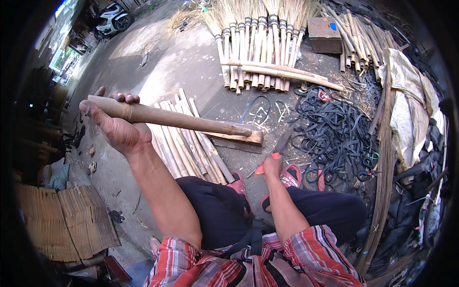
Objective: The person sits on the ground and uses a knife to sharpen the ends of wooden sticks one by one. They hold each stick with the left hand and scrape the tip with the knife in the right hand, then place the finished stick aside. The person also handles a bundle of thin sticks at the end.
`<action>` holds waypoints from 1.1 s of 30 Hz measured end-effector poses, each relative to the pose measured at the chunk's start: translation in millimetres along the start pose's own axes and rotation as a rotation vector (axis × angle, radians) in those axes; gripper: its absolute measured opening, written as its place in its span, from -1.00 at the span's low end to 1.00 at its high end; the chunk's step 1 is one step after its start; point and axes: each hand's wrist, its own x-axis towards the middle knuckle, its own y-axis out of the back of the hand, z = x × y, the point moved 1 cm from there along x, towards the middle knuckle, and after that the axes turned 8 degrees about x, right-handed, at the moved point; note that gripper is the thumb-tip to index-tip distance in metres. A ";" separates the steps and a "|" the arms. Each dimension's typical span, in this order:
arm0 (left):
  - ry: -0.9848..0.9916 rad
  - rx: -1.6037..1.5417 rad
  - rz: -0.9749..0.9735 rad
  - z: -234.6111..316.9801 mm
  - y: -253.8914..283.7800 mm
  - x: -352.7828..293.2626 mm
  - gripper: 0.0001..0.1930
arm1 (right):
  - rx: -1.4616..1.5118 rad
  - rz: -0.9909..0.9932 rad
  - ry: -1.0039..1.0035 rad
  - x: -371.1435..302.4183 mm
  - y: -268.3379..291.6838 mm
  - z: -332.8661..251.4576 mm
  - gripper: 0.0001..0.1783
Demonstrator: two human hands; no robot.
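Observation:
A bamboo pole (172, 117) lies across my left hand (119, 126), whose fingers and thumb wrap round its thick left end. The pole slants down to the right, its far end over a wooden block (239, 143) on the ground; I cannot tell whether they touch. Low between my feet, my right hand (272, 165) grips the red handle of a knife. The dark knife blade (283, 140) points up and away, to the right of the block. Cut bamboo poles (174, 148) lie side by side beneath my left forearm.
Rows of brooms (260, 43) lie at the back, two loose poles (287, 74) across their handles. Tangled black strips (334, 129) cover the ground at right, near a white sack (406, 110). Behind stand a box (325, 36) and more poles (358, 38). A slatted mat (67, 222) is at left.

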 end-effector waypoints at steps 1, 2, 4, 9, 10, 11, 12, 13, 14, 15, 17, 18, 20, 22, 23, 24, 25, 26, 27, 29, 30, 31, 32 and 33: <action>-0.012 0.015 0.002 1.9 -2.9 -1.3 -0.24 | -0.125 -0.005 0.108 -9.5 4.3 -16.2 -0.67; -0.039 0.031 -0.006 4.0 -6.3 -3.0 -0.23 | -0.249 -0.010 0.211 -22.5 9.0 -32.0 -0.68; -0.021 0.074 -0.047 2.9 -18.1 -5.2 -0.19 | -0.404 -0.041 0.418 -54.9 18.8 -61.8 -0.70; -0.042 0.102 -0.149 -4.1 -46.6 -2.9 -0.17 | -0.584 -0.215 0.638 -129.2 34.7 -118.9 -0.71; -0.046 0.097 -0.170 -7.1 -51.3 -1.8 -0.18 | -0.528 -0.265 0.697 -141.1 34.0 -126.2 -0.70; -0.036 0.079 -0.179 -9.7 -55.2 0.8 -0.18 | -0.500 -0.298 0.724 -149.9 31.4 -132.3 -0.69; -0.038 0.058 -0.207 -11.8 -57.5 3.1 -0.19 | -0.473 -0.327 0.742 -156.0 27.8 -135.4 -0.69; -0.084 0.049 -0.222 -13.7 -57.9 2.5 -0.19 | -0.394 -0.360 0.828 -160.9 24.1 -135.2 -0.68; -0.077 0.064 -0.187 -15.0 -56.7 4.5 -0.21 | -0.315 -0.381 0.906 -161.7 19.3 -132.6 -0.67; -0.087 0.069 -0.175 -16.5 -56.1 5.8 -0.22 | -0.233 -0.409 1.011 -159.2 16.9 -127.5 -0.67; -0.111 0.085 -0.154 -17.9 -53.9 8.0 -0.23 | -0.347 -0.360 0.952 -143.0 7.1 -107.4 -0.62; -0.120 0.099 -0.141 -17.9 -51.6 7.7 -0.24 | -0.392 -0.347 0.978 -133.6 3.4 -93.9 -0.60; -0.153 0.103 -0.124 -17.4 -50.1 10.0 -0.24 | -0.792 -0.291 0.657 -106.9 0.4 -71.1 -0.59; -0.076 0.049 -0.189 -15.1 -43.7 9.4 -0.20 | -0.883 -0.261 0.453 -95.5 -1.3 -57.1 -0.57; -0.020 0.028 -0.205 -14.9 -41.3 9.8 -0.18 | -0.805 -0.262 0.394 -95.9 -2.2 -56.0 -0.56; -0.043 0.052 -0.197 -15.0 -39.3 10.8 -0.18 | -0.770 -0.233 0.259 -97.8 -0.8 -58.7 -0.55; -0.051 0.076 -0.167 -16.4 -38.1 11.4 -0.18 | -0.766 -0.181 0.392 -106.1 -2.5 -64.5 -0.59; -0.063 0.096 -0.135 -18.1 -36.7 12.7 -0.18 | -0.662 -0.217 0.533 -115.2 -3.7 -75.3 -0.61; -0.092 0.086 -0.142 -20.1 -37.0 15.1 -0.21 | -0.595 -0.251 0.602 -123.6 -4.5 -88.0 -0.62; -0.149 0.075 -0.187 -22.6 -37.0 17.9 -0.28 | -0.433 -0.324 0.744 -144.6 -4.3 -107.2 -0.65; -0.130 0.101 -0.158 -23.5 -36.1 18.6 -0.25 | -0.330 -0.350 0.828 -151.5 -5.2 -113.7 -0.66; -0.121 0.115 -0.152 -24.5 -36.6 19.6 -0.22 | -0.230 -0.381 0.944 -155.6 -7.3 -117.0 -0.67; -0.114 0.128 -0.148 -24.8 -36.8 20.0 -0.19 | -0.275 -0.367 0.922 -156.2 -9.6 -115.6 -0.67; -0.114 0.115 -0.152 -24.9 -37.0 19.7 -0.22 | -0.328 -0.363 0.931 -155.0 -12.9 -110.7 -0.66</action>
